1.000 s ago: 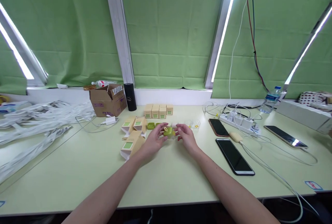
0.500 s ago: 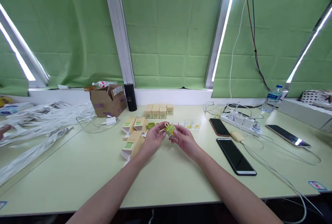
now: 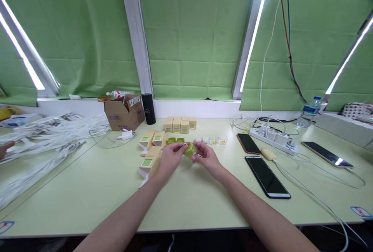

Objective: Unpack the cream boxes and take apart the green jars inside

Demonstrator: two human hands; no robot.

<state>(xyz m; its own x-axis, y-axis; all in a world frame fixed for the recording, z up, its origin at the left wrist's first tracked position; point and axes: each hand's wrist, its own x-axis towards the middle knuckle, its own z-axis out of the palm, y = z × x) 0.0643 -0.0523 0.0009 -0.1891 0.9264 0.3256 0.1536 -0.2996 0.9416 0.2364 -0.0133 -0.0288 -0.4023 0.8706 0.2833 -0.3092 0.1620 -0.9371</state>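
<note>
Green blinds (image 3: 192,34) covered the slanted windows at the far side of the room, above a pale surface (image 3: 204,201). Near the middle of that surface, the small green container (image 3: 190,151) was held up between the person's two hands. The left hand (image 3: 171,158) pinched it from the left by thumb and fingers, and the right hand (image 3: 207,158) pinched it from the right, its thumb low on the side.

Just beyond the hands, two green pieces (image 3: 176,140) lay on the left, with two small white pieces (image 3: 201,140) and two clear cups (image 3: 218,140) with yellow centres on the right. Left of the hands lay three tan cartons (image 3: 151,160) with green squares, and farther back stood a cluster of small tan boxes (image 3: 180,125).

At the far left a cardboard box (image 3: 124,114) sat beside a black cylinder (image 3: 148,109); white strips (image 3: 64,127) were heaped farther left, where another person's hand (image 3: 5,149) showed at the edge. On the right, a black phone (image 3: 268,178) lay nearest, with a smaller phone (image 3: 248,144) behind it and a white power strip (image 3: 272,139) crowded with plugs beyond.
</note>
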